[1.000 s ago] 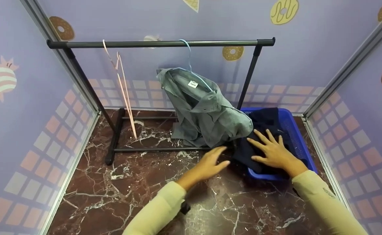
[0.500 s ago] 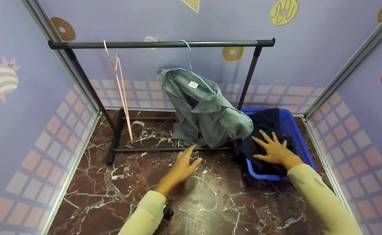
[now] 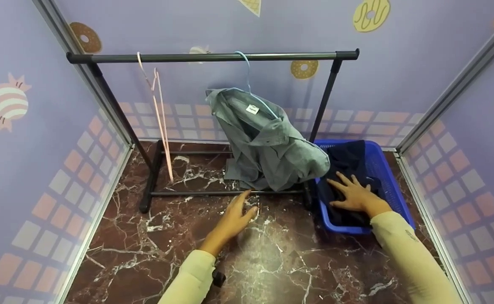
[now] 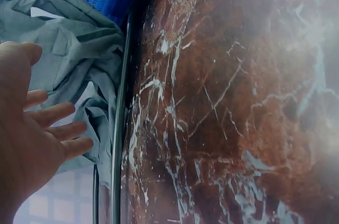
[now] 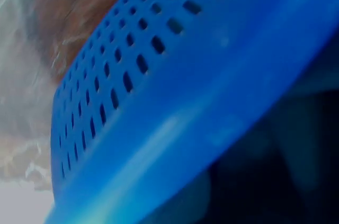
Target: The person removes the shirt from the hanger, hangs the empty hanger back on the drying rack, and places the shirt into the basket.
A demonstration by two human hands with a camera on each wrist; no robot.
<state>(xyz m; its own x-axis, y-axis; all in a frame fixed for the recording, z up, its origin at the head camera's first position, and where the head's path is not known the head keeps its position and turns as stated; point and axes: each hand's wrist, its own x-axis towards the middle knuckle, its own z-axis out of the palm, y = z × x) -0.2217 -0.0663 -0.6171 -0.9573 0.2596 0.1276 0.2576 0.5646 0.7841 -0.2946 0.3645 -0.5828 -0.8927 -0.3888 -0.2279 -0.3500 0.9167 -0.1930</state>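
Observation:
My right hand (image 3: 353, 198) lies with spread fingers on dark navy clothing (image 3: 348, 158) inside a blue plastic basket (image 3: 392, 192). In the right wrist view the basket's perforated wall (image 5: 175, 86) fills most of the picture, and the hand is out of sight. My left hand (image 3: 233, 217) holds nothing; its fingers are extended over the floor, by the rack's lower front bar. A grey-green shirt (image 3: 268, 147) hangs askew from a light blue hanger (image 3: 247, 71), its hem down by that bar. The left wrist view has the left hand (image 4: 39, 123) palm showing, with the shirt (image 4: 58, 54) behind it.
A black clothes rack (image 3: 204, 58) stands against the back wall. One pink hanger (image 3: 162, 126) hangs bare near its left end. Patterned walls enclose both sides, above a dark red marbled floor (image 3: 272, 261).
My left hand has drawn back leftward from beside the basket. The navy clothing that spilled over the basket's left rim now lies inside it, under my right hand. The pink hanger has swung slightly.

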